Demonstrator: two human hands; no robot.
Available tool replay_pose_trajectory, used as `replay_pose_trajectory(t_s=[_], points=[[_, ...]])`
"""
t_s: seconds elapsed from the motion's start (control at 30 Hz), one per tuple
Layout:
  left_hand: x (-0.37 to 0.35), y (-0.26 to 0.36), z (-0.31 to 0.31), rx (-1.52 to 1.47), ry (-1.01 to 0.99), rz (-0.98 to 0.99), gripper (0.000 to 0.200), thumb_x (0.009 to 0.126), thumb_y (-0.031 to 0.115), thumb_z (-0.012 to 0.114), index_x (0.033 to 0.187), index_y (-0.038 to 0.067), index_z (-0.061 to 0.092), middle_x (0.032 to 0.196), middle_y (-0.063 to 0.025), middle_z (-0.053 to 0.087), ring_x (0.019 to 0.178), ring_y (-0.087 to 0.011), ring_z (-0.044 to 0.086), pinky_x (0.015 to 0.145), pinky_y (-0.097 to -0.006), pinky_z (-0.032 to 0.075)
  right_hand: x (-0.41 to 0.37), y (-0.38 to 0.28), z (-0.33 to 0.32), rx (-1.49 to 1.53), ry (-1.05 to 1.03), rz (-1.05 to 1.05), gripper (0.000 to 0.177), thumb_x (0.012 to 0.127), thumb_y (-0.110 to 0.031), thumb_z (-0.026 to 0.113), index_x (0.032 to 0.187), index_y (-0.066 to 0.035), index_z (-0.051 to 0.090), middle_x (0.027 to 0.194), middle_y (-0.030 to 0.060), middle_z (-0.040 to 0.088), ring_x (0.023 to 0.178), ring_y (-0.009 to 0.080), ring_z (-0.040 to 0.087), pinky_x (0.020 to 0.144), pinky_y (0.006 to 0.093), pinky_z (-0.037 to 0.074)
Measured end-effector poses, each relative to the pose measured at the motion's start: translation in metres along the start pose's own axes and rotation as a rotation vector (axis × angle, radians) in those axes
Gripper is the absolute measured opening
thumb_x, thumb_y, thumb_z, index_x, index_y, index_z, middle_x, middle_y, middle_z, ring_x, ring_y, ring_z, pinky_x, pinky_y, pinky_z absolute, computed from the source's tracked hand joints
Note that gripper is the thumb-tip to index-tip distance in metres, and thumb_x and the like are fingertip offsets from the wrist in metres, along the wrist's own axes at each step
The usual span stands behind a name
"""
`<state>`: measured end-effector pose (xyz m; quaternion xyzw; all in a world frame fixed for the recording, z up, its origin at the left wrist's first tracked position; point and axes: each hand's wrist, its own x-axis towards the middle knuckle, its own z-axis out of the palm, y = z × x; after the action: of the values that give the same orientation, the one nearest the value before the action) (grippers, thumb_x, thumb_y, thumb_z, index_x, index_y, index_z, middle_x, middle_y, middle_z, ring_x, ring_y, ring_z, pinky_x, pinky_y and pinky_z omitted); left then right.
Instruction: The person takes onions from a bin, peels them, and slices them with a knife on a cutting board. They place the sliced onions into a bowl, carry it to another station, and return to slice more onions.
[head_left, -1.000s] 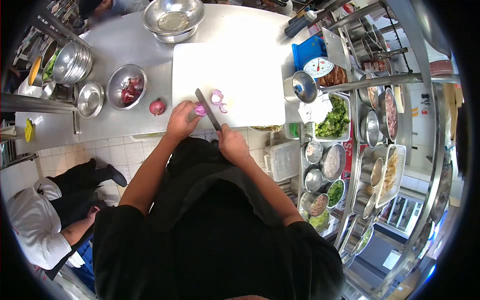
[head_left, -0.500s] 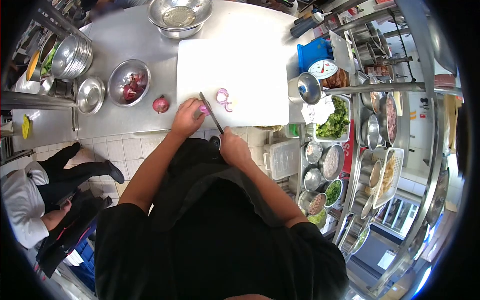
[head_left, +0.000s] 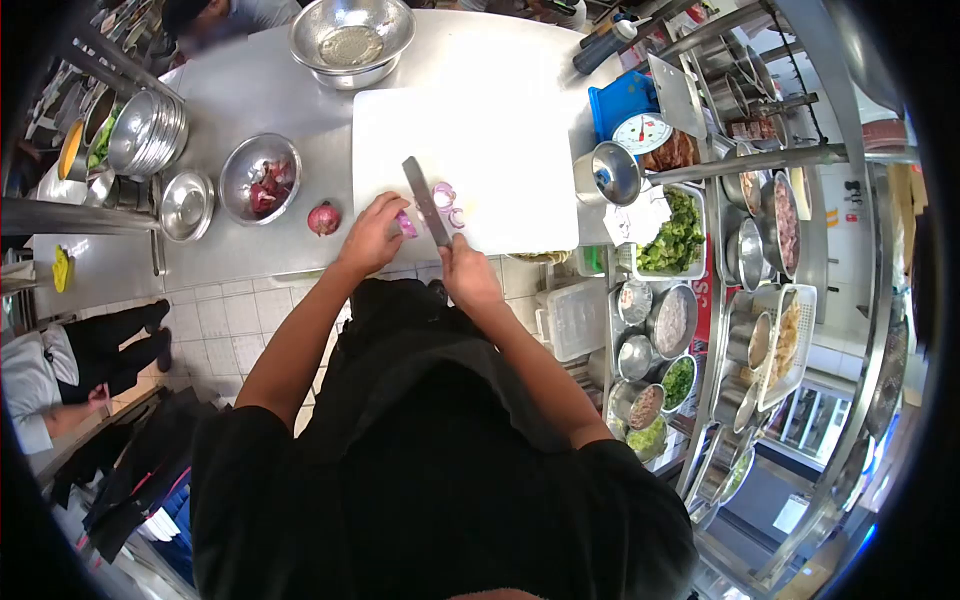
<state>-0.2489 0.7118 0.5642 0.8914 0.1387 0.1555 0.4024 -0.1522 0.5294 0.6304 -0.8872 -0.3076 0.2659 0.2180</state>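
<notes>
A white cutting board [head_left: 480,140] lies on the steel counter. My left hand [head_left: 372,233] presses a piece of red onion [head_left: 406,224] onto the board's near edge. My right hand [head_left: 466,272] grips the handle of a knife [head_left: 425,202], whose blade stands just right of the onion piece. Several cut onion rings [head_left: 446,198] lie on the board right of the blade. A whole red onion [head_left: 323,218] rests on the counter left of my left hand.
A steel bowl [head_left: 259,177] with onion peelings, a lid [head_left: 186,203] and stacked bowls [head_left: 146,130] stand to the left. A large bowl [head_left: 350,38] sits beyond the board. A scale [head_left: 642,130], greens [head_left: 672,235] and several small containers fill the right. A person in white [head_left: 40,385] crouches at lower left.
The knife blade has lifted and swung further onto the board, beside the onion piece. The person at lower left has shifted further left and away.
</notes>
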Motion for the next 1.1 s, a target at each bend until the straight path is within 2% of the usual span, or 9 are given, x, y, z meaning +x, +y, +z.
replay_pose_trajectory(t_s=[0.07,0.17,0.27,0.37,0.47,0.53,0.87,0.97,1.1], points=[[0.013,0.003,-0.009,0.127,-0.128,0.055,0.066,0.075,-0.004,0.070,0.137,0.011,0.056,0.139,-0.0182,0.055,0.128,-0.0372,0.054,0.106,-0.0411,0.046,0.000,0.009,-0.009,0.001,0.019,0.015,0.025,0.102,-0.026,0.051,0.103,-0.001,0.052,0.081,0.0315,0.066,0.080,0.0531,0.064,0.072,0.0623,0.048],[0.022,-0.014,-0.010,0.215,-0.286,0.146,0.057,0.075,-0.003,0.071,0.130,0.008,0.061,0.140,-0.0182,0.055,0.127,-0.0364,0.054,0.106,-0.0416,0.046,-0.004,0.020,-0.013,0.025,0.015,0.008,0.026,0.102,-0.027,0.051,0.100,-0.001,0.052,0.081,0.0323,0.065,0.080,0.0533,0.063,0.073,0.0624,0.048],[0.018,-0.016,-0.007,-0.041,-0.251,-0.119,0.050,0.075,0.003,0.072,0.124,0.005,0.064,0.139,-0.0166,0.055,0.131,-0.0366,0.050,0.107,-0.0446,0.044,-0.007,0.027,-0.006,0.042,0.041,0.017,0.026,0.101,-0.026,0.052,0.099,0.000,0.053,0.081,0.0335,0.064,0.081,0.0540,0.062,0.074,0.0624,0.048],[0.003,0.003,-0.002,0.100,0.031,-0.003,0.040,0.075,0.005,0.075,0.114,0.002,0.066,0.126,-0.0157,0.062,0.119,-0.0357,0.056,0.101,-0.0437,0.047,-0.007,0.033,0.000,0.109,0.130,0.013,0.027,0.101,-0.026,0.052,0.102,0.001,0.054,0.081,0.0340,0.064,0.082,0.0546,0.062,0.074,0.0621,0.048],[0.004,0.024,0.007,0.141,0.079,0.062,0.038,0.073,0.009,0.078,0.110,0.005,0.068,0.117,-0.0128,0.064,0.113,-0.0337,0.058,0.097,-0.0437,0.046,-0.015,0.040,-0.004,0.197,0.246,0.044,0.030,0.101,-0.027,0.053,0.108,0.003,0.055,0.083,0.0338,0.064,0.084,0.0547,0.061,0.074,0.0615,0.048],[0.008,0.028,0.017,0.165,0.084,0.113,0.037,0.072,0.011,0.079,0.107,0.007,0.068,0.111,-0.0106,0.065,0.109,-0.0321,0.058,0.095,-0.0433,0.044,-0.014,0.048,-0.013,0.216,0.309,0.081,0.034,0.101,-0.027,0.054,0.113,0.004,0.055,0.085,0.0335,0.064,0.086,0.0541,0.061,0.074,0.0604,0.048],[0.022,0.035,0.047,0.304,0.023,0.150,0.049,0.067,0.016,0.083,0.112,0.010,0.065,0.111,-0.0068,0.065,0.111,-0.0253,0.057,0.093,-0.0426,0.039,-0.038,0.089,-0.027,0.086,0.253,0.155,0.029,0.100,-0.025,0.056,0.099,0.004,0.056,0.084,0.0330,0.065,0.086,0.0533,0.063,0.075,0.0598,0.049],[0.020,0.037,0.031,0.228,0.067,0.129,0.051,0.068,0.015,0.082,0.116,0.009,0.064,0.113,-0.0071,0.065,0.114,-0.0268,0.056,0.095,-0.0435,0.039,-0.059,0.088,-0.015,0.110,0.213,0.119,0.028,0.099,-0.026,0.058,0.096,0.002,0.055,0.079,0.0313,0.065,0.081,0.0529,0.063,0.072,0.0603,0.049],[0.006,0.007,0.004,0.188,-0.053,0.126,0.045,0.072,0.009,0.078,0.115,0.007,0.064,0.117,-0.0098,0.065,0.113,-0.0315,0.058,0.095,-0.0446,0.043,-0.070,0.082,-0.005,0.144,0.120,0.052,0.025,0.098,-0.025,0.059,0.095,-0.001,0.054,0.074,0.0290,0.064,0.073,0.0517,0.063,0.066,0.0595,0.050]])
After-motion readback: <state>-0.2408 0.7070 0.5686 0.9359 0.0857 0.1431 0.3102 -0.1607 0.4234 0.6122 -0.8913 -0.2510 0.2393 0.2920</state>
